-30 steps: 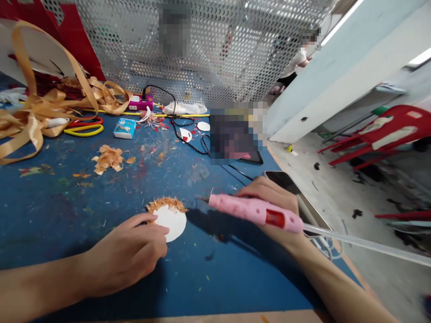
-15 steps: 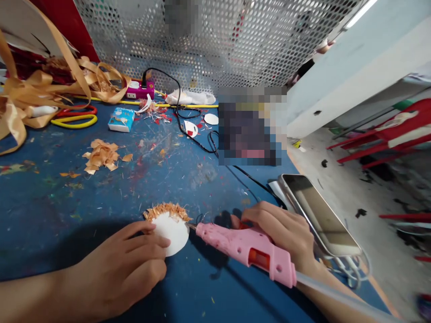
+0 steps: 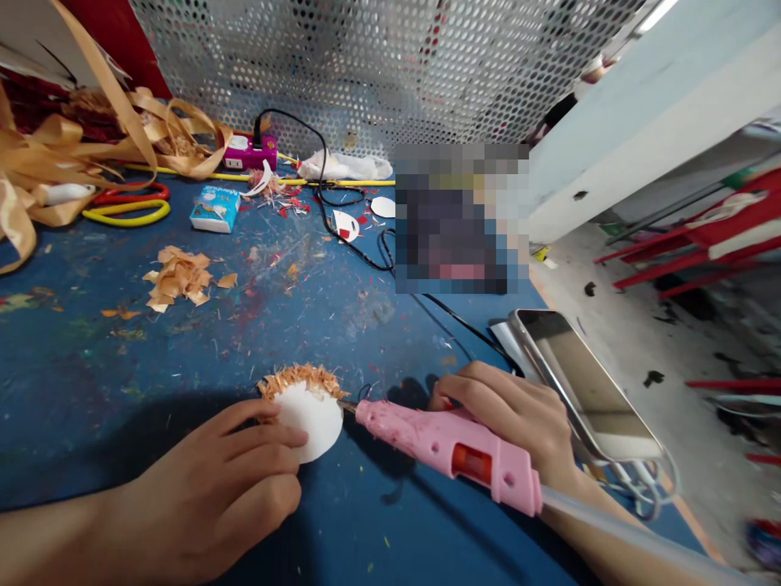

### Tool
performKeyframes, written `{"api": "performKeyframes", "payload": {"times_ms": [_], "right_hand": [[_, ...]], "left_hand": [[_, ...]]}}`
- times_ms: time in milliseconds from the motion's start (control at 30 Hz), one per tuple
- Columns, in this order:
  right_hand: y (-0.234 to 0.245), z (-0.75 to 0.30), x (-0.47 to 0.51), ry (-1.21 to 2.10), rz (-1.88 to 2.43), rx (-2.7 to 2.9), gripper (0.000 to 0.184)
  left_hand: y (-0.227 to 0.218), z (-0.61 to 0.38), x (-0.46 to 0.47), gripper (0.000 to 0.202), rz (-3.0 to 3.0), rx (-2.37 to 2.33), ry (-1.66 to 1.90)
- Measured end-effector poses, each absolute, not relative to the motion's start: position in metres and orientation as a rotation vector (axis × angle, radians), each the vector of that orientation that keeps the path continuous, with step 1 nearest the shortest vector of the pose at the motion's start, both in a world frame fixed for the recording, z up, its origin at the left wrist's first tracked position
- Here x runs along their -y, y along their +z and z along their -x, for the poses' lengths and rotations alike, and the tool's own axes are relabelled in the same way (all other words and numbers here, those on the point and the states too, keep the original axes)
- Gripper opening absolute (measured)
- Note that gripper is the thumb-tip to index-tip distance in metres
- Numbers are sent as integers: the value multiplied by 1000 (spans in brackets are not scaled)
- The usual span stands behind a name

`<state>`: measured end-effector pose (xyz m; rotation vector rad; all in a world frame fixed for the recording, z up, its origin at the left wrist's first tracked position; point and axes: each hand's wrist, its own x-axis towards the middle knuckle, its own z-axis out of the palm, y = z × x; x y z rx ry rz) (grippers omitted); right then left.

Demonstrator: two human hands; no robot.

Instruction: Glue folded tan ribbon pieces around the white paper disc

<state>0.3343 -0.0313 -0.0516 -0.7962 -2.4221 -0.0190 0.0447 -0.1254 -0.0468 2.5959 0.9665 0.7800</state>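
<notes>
My left hand [image 3: 225, 480] lies low on the blue table [image 3: 91, 366], its fingertips pressing on a white paper disc [image 3: 314, 415] with a fringe of tan shavings along its far edge. My right hand [image 3: 518, 415] grips a pink hot glue gun [image 3: 451, 443]. The gun's metal nozzle touches the disc's right edge. A clear glue stick [image 3: 622, 533] sticks out of the gun's back toward the lower right.
A phone [image 3: 586, 387] lies by my right hand at the table's right edge. Farther back are a pile of tan scraps [image 3: 180, 277], a small blue box [image 3: 215, 208], gold ribbon [image 3: 73, 138], a magenta power strip [image 3: 249, 151] with a black cable, and a perforated metal screen [image 3: 366, 65].
My right hand brought the glue gun down and left, from hovering to the right of the disc to its nozzle touching the disc's edge. My left hand stayed on the disc.
</notes>
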Motion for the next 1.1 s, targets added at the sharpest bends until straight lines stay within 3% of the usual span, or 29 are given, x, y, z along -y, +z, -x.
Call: {"api": "performKeyframes", "payload": {"times_ms": [1100], "right_hand": [[-39, -344, 22, -75, 859, 2408, 17]], "left_hand": [[-47, -44, 127, 17, -2625, -1004, 812]]}}
